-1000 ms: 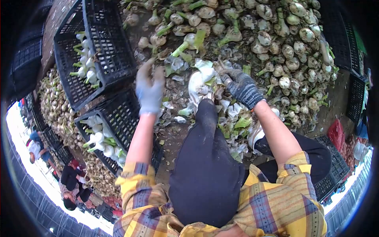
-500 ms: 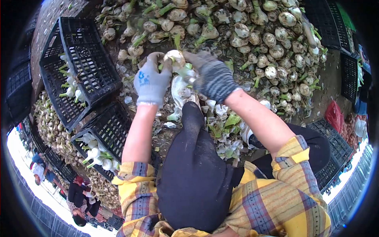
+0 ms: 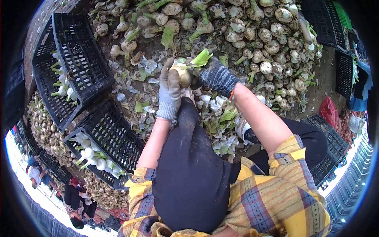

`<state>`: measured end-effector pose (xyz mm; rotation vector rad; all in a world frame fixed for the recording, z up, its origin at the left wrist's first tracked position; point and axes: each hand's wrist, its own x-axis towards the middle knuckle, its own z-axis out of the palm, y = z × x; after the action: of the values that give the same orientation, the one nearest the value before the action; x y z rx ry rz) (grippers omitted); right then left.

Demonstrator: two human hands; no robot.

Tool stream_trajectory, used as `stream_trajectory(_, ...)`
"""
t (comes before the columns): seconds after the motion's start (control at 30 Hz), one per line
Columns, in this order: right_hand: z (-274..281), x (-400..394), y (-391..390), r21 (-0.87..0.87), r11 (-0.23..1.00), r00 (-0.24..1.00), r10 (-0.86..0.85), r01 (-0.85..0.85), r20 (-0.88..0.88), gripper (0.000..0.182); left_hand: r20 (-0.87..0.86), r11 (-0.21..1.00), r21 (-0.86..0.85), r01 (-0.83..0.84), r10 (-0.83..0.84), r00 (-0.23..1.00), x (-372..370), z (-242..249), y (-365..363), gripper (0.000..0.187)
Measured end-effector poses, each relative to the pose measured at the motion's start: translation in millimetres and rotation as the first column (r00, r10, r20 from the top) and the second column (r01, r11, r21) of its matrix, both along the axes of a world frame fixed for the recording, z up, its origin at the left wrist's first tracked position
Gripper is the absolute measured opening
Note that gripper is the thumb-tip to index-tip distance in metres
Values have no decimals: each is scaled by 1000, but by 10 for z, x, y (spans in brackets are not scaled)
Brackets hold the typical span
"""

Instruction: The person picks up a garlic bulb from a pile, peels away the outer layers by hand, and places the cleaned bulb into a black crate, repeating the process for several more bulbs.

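Observation:
My left hand [image 3: 170, 90], in a pale grey work glove, is closed around a garlic bulb [image 3: 182, 76] from its left side. The bulb's outer skin is yellowish, and a green stalk [image 3: 202, 58] sticks out to the upper right. At the bulb's right side my right hand [image 3: 218, 78], in a dark striped glove, has its fingers curled in against it; the fingertips are partly hidden. Below both hands, my dark-clad knee [image 3: 188, 114] rises over peeled skins and leaf scraps [image 3: 221, 134] on the ground.
A large heap of unpeeled garlic bulbs [image 3: 272, 47] spreads ahead and to the right. On the left, black plastic crates [image 3: 85, 59] hold white trimmed garlic [image 3: 94, 156]. A red bag [image 3: 328, 112] lies at the right. Two people [image 3: 79, 199] are at the lower left.
Both hands have come lower, closer to my knee. My left hand has moved right and wrapped round the bulb. The loose white skin between the hands is gone, and a green stalk now points right.

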<state>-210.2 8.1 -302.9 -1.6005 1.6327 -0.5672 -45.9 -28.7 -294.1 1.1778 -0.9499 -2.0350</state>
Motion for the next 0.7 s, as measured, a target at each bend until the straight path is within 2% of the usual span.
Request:
stream_trajectory(0.07, 60, 7, 45, 21, 1000, 996, 7, -9, 92, 26, 11, 1000, -6, -26, 26, 1000, 1, -32, 13, 50)
stream_trajectory(0.1, 137, 18, 49, 84, 996, 984, -27, 12, 176, 26, 33, 1000, -22, -20, 20, 999, 9, -18, 3, 48)
stream_trajectory(0.17, 307, 42, 48, 213, 976, 938, -120, 51, 325, 26, 87, 998, -70, -7, 13, 996, 16, -10, -6, 46)
stream_trajectory(0.23, 341, 55, 71, 335, 937, 893, -237, 104, 384, 27, 151, 992, -129, 7, 13, 988, 6, -21, 3, 46)
stream_trajectory(0.27, 232, 25, 96, 247, 969, 973, -64, 7, 223, 26, 141, 994, -113, -12, 28, 990, 9, -49, -2, 47)
stream_trajectory(0.37, 147, 116, 199, -89, 995, 989, -34, 47, 141, 26, 141, 996, -66, -53, 62, 988, 43, -73, 12, 49)
stream_trajectory(0.4, 191, 117, 197, 404, 889, 769, -408, 214, 492, 28, 155, 997, -58, -58, 67, 986, 31, -17, 14, 50)
stream_trajectory(0.43, 226, 121, 167, 452, 859, 680, -482, 241, 553, 28, 169, 997, -49, -63, 71, 983, 27, 14, 14, 51)
stream_trajectory(0.5, 345, 161, 88, 555, 785, 464, -614, 274, 639, 29, 243, 988, -156, -21, 59, 968, 48, -4, 30, 51)
stream_trajectory(0.53, 443, 162, 42, 638, 736, 418, -666, 228, 618, 28, 276, 978, -208, 5, 54, 960, 42, -14, 31, 51)
stream_trajectory(0.63, 618, 204, -83, 682, 684, 581, -675, 260, 455, 26, 222, 988, -145, -49, 80, 972, -11, 87, 17, 49)
stream_trajectory(0.67, 524, 268, -74, 561, 762, 541, -636, 325, 551, 27, 229, 986, -159, -45, 81, 970, -17, 100, 16, 48)
stream_trajectory(0.7, 466, 260, -49, 540, 775, 559, -620, 328, 550, 27, 236, 984, -174, -42, 84, 968, -18, 110, 9, 48)
